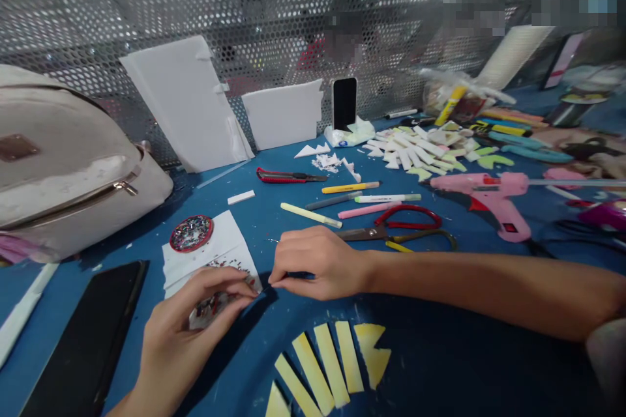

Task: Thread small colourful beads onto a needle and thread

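My left hand (195, 319) is curved over the corner of a white paper (233, 229), its thumb and fingertips close together around something too small to make out. Just to its right, my right hand (315, 264) is closed in a pinch, its tips near those of my left hand; whatever is between them is too small to name. Small dark and coloured bits (210, 305) lie on the paper, partly hidden by my left hand. A round red-rimmed dish (192, 234) of similar bits sits at the paper's upper left. Yellow strips (325, 365) fan out on the blue table below my hands.
Scissors (369, 233), markers (349, 187) and a red cutter (288, 176) lie beyond my right hand. A pink glue gun (493, 192) and a heap of cut pieces (420, 146) are at right. A phone (88, 339) and a bag (73, 169) are at left.
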`<control>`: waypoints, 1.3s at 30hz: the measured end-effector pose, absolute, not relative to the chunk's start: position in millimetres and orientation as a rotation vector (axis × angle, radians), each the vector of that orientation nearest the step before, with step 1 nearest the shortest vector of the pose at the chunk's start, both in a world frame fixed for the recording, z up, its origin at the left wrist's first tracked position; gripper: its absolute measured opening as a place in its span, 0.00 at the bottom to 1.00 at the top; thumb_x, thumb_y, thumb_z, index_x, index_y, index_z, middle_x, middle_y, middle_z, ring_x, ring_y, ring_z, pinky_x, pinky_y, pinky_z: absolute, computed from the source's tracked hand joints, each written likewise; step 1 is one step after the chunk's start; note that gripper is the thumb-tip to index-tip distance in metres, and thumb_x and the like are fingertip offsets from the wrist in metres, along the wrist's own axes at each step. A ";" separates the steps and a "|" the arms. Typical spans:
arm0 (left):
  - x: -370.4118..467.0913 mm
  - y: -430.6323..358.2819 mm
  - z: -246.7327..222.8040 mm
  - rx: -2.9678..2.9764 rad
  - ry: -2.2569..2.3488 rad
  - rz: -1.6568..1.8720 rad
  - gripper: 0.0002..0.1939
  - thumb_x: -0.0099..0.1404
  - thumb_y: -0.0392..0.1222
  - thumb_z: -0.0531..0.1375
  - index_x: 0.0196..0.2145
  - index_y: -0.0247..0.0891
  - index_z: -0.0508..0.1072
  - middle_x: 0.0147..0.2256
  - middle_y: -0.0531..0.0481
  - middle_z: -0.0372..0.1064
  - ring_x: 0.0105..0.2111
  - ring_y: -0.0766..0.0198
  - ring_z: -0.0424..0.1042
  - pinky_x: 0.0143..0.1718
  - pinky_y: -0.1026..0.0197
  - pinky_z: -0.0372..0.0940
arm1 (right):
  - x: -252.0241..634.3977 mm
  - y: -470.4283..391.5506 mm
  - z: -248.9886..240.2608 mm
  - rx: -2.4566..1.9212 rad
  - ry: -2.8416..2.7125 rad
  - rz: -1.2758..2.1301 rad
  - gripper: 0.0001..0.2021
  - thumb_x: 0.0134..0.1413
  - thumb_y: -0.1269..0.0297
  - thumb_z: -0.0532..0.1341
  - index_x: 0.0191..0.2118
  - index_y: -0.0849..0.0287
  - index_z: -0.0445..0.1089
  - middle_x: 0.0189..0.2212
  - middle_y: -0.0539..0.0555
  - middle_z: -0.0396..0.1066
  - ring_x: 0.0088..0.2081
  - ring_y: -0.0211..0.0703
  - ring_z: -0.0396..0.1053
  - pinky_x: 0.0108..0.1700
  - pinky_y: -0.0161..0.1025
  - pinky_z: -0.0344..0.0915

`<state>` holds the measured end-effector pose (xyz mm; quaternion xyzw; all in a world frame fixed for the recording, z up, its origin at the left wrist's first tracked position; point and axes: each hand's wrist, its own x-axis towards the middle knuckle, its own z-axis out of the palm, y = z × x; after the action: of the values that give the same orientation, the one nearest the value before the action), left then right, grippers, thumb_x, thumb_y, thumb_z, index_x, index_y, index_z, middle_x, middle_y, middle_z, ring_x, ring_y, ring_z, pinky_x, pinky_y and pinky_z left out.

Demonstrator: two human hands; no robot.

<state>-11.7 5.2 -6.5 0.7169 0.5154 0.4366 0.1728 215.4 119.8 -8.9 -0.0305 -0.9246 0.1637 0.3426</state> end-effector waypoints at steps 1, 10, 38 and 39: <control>-11.4 5.9 -5.9 2.064 1.464 1.225 0.09 0.67 0.38 0.66 0.45 0.46 0.75 0.36 0.57 0.79 0.36 0.66 0.79 0.42 0.68 0.72 | 215.0 119.6 -9.3 -0.070 -2.412 0.399 0.11 0.69 0.66 0.56 0.35 0.59 0.72 0.31 0.52 0.76 0.34 0.40 0.68 0.38 0.36 0.63; -7.8 9.7 -3.0 2.186 1.413 1.191 0.07 0.68 0.38 0.65 0.44 0.46 0.75 0.35 0.58 0.78 0.35 0.67 0.77 0.42 0.67 0.69 | 212.9 118.9 -11.3 -0.037 -2.473 0.281 0.11 0.70 0.66 0.54 0.37 0.59 0.72 0.35 0.52 0.77 0.36 0.39 0.69 0.40 0.36 0.62; -14.5 12.8 -1.1 2.142 1.705 1.145 0.03 0.68 0.40 0.63 0.40 0.43 0.75 0.33 0.54 0.78 0.29 0.64 0.77 0.31 0.67 0.69 | 216.0 123.4 -1.8 -0.361 -2.093 1.073 0.06 0.64 0.65 0.65 0.37 0.63 0.75 0.31 0.51 0.75 0.28 0.33 0.68 0.30 0.29 0.61; -15.1 13.5 -0.5 2.132 1.697 1.128 0.03 0.68 0.41 0.63 0.40 0.43 0.75 0.33 0.54 0.78 0.30 0.64 0.77 0.31 0.67 0.69 | 215.9 124.1 -1.1 -0.367 -2.099 1.082 0.06 0.63 0.65 0.65 0.37 0.63 0.76 0.32 0.51 0.76 0.28 0.33 0.68 0.30 0.29 0.61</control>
<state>-15.1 13.5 -0.5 0.7197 0.5727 0.3806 0.0960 215.9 124.1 -1.1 -0.1426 -0.8171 0.4211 0.3670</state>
